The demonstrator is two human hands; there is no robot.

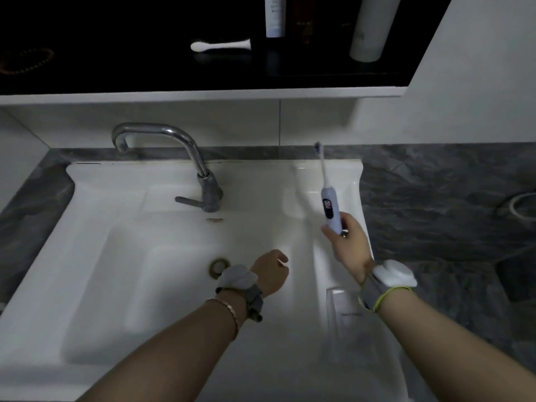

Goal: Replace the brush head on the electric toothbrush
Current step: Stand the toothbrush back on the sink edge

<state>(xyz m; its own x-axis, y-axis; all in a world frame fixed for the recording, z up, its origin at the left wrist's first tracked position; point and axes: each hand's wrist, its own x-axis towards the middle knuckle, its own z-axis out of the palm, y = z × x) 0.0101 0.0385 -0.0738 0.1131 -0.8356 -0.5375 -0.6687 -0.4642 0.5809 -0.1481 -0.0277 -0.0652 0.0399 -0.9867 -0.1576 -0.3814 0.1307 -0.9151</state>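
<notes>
Right hand (346, 242) pinches the electric toothbrush (329, 208) by its base over the sink's (116, 198) right edge; left hand (271, 274) loosely curled, empty. Yanking the brush head (318, 147) one-handed could drop it.

Electric toothbrush (330, 208): pale lilac-white handle, dark oval panel on front, slim white neck. Brush head (318, 147) fitted on top, bristles bluish, blurred. Upright, tilted slightly left, above right sink ledge. Spare brush head (220, 46): white, lying flat on dark shelf, well apart.
</notes>
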